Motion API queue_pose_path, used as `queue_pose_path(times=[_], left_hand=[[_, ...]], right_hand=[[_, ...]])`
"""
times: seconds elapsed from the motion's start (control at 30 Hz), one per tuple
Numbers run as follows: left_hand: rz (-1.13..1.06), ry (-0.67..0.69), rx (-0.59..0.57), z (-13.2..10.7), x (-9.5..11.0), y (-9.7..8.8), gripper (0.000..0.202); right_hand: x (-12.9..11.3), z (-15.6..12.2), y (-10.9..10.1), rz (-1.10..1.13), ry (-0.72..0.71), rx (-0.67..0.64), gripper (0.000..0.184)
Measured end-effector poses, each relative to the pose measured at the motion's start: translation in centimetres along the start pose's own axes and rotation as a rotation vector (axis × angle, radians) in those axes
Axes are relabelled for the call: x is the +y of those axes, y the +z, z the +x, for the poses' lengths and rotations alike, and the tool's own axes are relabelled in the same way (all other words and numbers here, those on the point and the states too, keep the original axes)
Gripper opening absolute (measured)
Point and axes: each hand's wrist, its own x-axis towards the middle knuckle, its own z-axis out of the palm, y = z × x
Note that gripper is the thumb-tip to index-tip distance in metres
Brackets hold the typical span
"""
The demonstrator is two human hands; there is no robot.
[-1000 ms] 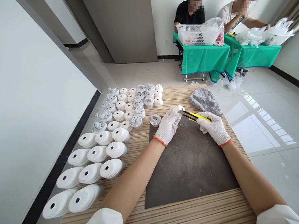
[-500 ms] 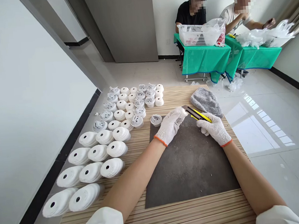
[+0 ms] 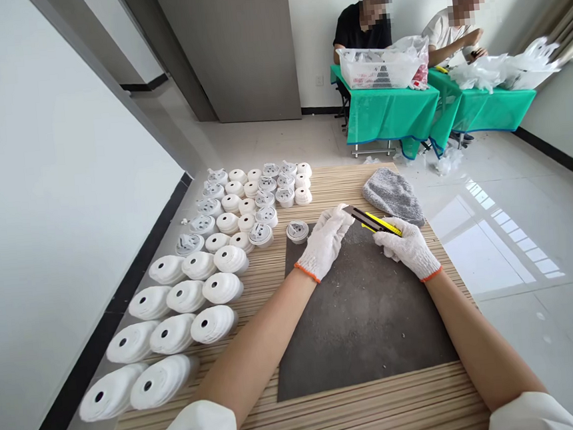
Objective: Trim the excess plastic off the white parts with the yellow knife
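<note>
While the left hand (image 3: 323, 242) is curling its gloved fingers around a small white piece (image 3: 343, 208) that the glove is mostly hiding, the right hand (image 3: 406, 248) is gripping a yellow and black knife (image 3: 373, 220) by its handle. The knife is pointing leftward, with its tip touching the left fingertips and the piece. Both hands are hovering over the far edge of a dark mat (image 3: 360, 315), which is lying on the right half of a striped wooden table (image 3: 384, 414).

A single round cap (image 3: 297, 231) is sitting at the mat's far left corner, just beside the left hand. A grey cloth (image 3: 392, 194) is lying near the table's far right corner, just beyond the knife. Rows of small white caps (image 3: 255, 197) are filling the far left corner, and larger white discs (image 3: 175, 318) are running in rows along the left edge towards the near side.

Well beyond the table, two people are sitting at green tables (image 3: 390, 112), one of them bearing a white basket (image 3: 374, 67).
</note>
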Motion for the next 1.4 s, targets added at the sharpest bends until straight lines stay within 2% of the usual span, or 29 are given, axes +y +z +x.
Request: queue_pose_path(times=[0.1, 0.2, 0.47, 0.53, 0.73, 0.87, 1.03, 1.13, 1.3, 1.4], left_hand=[[0.087, -0.047, -0.039, -0.3, 0.0, 0.0, 0.022], [0.181, -0.104, -0.064, -0.4, 0.1, 0.1, 0.022], [0.218, -0.062, -0.06, -0.7, -0.2, 0.1, 0.029], [0.21, -0.035, -0.04, -0.6, -0.3, 0.3, 0.029], [0.056, -0.013, 0.12, 0.1, -0.1, 0.5, 0.022], [0.115, -0.071, 0.073, 0.0, 0.0, 0.0, 0.019], [0.141, -0.074, 0.07, 0.0, -0.1, -0.5, 0.012], [0.085, -0.069, 0.063, 0.2, -0.2, -0.3, 0.015], [0.069, -0.087, 0.136, 0.2, 0.0, -0.1, 0.031], [0.082, -0.095, 0.078, 0.0, 0.2, -0.1, 0.034]], right_hand=[[0.0, 0.0, -0.1, -0.001, -0.008, -0.016, 0.047], [0.1, 0.0, -0.1, -0.008, -0.018, -0.024, 0.048], [0.0, 0.0, 0.1, -0.025, 0.003, 0.003, 0.047], [-0.1, 0.0, 0.2, -0.025, 0.003, 0.016, 0.045], [0.0, -0.1, 0.3, -0.047, -0.013, 0.055, 0.044], [0.3, -0.1, 0.3, -0.088, -0.034, 0.006, 0.047], [0.3, 0.0, 0.4, -0.055, -0.017, 0.048, 0.044], [0.2, 0.0, 0.4, -0.087, -0.029, 0.031, 0.045], [0.0, -0.1, 0.2, -0.063, -0.016, 0.06, 0.047], [-0.1, -0.1, 0.1, -0.053, -0.035, 0.054, 0.048]])
